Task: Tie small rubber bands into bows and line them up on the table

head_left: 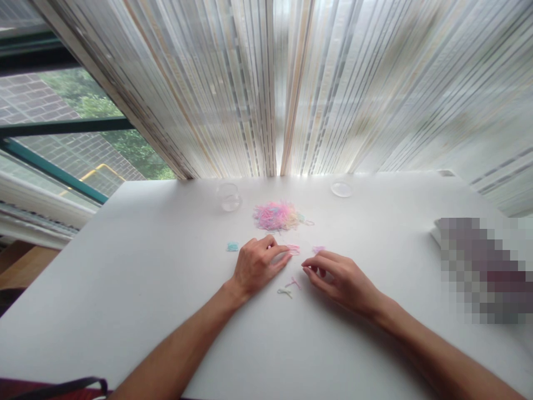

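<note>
Thin pastel loops that look like small elastic hair bands lie on the white table (166, 278). My left hand (258, 266) has its thumb and forefinger closed around the left end of a small bunch of pink elastic bands (294, 250). To its right, my right hand (343, 278) is low over the table, fingers curled and tips close together; anything between them is too small to make out. Just beyond those fingers lies a lilac bunch (318, 249). Nearer me are a single pink band (294, 283) and a pale green band (285, 292).
A loose heap of mixed pastel bands (275, 215) lies beyond my hands. Left of my left hand is a blue bunch (232, 246). A clear round container (229, 198) and a clear lid (342, 189) stand farther back. A blurred-out object (483, 266) sits at right.
</note>
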`<state>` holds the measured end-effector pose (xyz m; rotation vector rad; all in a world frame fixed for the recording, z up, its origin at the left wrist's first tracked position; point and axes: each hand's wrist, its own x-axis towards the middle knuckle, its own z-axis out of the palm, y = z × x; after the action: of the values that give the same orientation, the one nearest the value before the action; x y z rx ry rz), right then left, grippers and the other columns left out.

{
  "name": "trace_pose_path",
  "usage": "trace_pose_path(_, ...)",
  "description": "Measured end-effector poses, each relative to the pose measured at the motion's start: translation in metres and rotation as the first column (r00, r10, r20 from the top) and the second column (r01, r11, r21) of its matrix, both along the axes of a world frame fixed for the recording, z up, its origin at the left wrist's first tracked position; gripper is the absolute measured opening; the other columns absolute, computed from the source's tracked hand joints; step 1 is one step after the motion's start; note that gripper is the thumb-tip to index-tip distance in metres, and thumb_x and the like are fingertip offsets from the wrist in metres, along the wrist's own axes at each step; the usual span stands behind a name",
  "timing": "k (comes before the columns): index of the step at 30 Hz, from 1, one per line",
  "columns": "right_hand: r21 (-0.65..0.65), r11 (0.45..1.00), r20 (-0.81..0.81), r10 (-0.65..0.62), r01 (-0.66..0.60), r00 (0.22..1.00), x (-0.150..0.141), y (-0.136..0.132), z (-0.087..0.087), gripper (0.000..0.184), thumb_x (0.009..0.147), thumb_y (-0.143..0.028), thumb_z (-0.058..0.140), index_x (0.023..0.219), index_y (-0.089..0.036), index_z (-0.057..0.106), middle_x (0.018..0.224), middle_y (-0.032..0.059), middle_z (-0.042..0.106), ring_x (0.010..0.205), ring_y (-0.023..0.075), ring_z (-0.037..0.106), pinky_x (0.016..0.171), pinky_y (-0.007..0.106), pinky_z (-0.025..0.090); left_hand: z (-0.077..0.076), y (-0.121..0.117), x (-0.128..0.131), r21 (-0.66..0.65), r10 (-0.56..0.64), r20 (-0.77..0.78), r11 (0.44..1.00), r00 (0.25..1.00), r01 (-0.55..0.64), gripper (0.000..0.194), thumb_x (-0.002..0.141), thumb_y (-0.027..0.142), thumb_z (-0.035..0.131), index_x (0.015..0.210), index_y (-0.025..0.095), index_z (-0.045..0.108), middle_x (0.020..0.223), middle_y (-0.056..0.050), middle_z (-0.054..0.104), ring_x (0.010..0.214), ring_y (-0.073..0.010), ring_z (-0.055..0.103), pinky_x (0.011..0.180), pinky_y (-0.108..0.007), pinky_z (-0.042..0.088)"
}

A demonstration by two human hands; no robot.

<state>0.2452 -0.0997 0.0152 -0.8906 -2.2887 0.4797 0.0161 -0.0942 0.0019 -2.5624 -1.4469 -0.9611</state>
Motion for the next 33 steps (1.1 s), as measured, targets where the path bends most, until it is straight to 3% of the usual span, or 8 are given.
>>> trace_pose_path(6,0.071,0.997,0.138,-0.015,0.006,0.99,0.0,-0.001,-0.003,0.02,0.099,-0.02,0.048,0.105,-0.017,0.067,0.074,0.003,0.063,0.061,0.0146,0.058,0.057,0.025,0.045,0.0,0.0,0.001,0.007,-0.014,-0.017,1.0,1.0,0.014,0.016,0.096,0.028,0.063,0.089,0.025,0.078,0.074,0.001,0.061,0.06,-0.0113,0.048,0.062,-0.027,0.036)
trace_pose_path(13,0.136,0.991,0.34,-0.041,-0.006,0.94,-0.01,-0.003,-0.008,0.027,0.099,-0.019,0.046,0.12,-0.014,0.063,0.077,0.0054,0.07,0.065,0.0181,0.066,0.058,0.027,0.047,0.005,0.003,-0.004,0.047,0.065,0.01,0.997,0.998,-0.065,0.017,0.096,0.026,0.061,0.093,0.021,0.077,0.075,-0.001,0.064,0.059,-0.0125,0.052,0.062,-0.026,0.041)
trace_pose_path(17,0.105,0.994,0.34,-0.072,0.039,0.938,-0.014,-0.001,-0.011,0.032,0.098,-0.018,0.049,0.128,-0.013,0.059,0.089,0.0089,0.075,0.074,0.0209,0.071,0.063,0.029,0.051,0.015,0.007,-0.02,0.056,0.036,0.001,0.998,0.999,-0.036,0.017,0.094,0.023,0.06,0.092,0.019,0.076,0.072,0.0,0.066,0.057,-0.0109,0.056,0.057,-0.023,0.04)
trace_pose_path(23,0.092,0.994,0.338,-0.092,0.064,0.937,-0.015,-0.001,-0.011,0.032,0.098,-0.02,0.049,0.128,-0.015,0.059,0.093,0.0093,0.077,0.076,0.0217,0.073,0.064,0.029,0.053,0.024,0.009,-0.048,-0.073,-0.064,0.047,0.995,0.997,0.068,0.014,0.092,0.023,0.062,0.089,0.02,0.075,0.076,0.003,0.076,0.052,-0.0078,0.055,0.055,-0.02,0.041)
trace_pose_path(30,0.071,0.995,0.281,-0.09,0.073,0.955,-0.013,-0.001,-0.013,0.028,0.099,-0.021,0.047,0.124,-0.018,0.06,0.082,0.0041,0.075,0.066,0.0182,0.068,0.059,0.028,0.048,0.028,0.002,-0.049,-0.168,-0.091,0.03,0.981,0.995,0.095,0.018,0.092,0.025,0.061,0.094,0.021,0.078,0.055,0.006,0.06,0.046,-0.0074,0.047,0.051,-0.021,0.036)
trace_pose_path(33,0.127,0.986,0.241,-0.135,0.107,0.961,-0.016,0.0,-0.009,0.03,0.1,-0.021,0.046,0.126,-0.017,0.06,0.075,0.0026,0.068,0.061,0.0175,0.062,0.056,0.028,0.046,0.029,0.0,-0.046,-0.197,-0.123,0.024,0.972,0.992,0.125,0.019,0.092,0.024,0.06,0.095,0.021,0.078,0.053,0.006,0.057,0.045,-0.0073,0.044,0.051,-0.02,0.036)
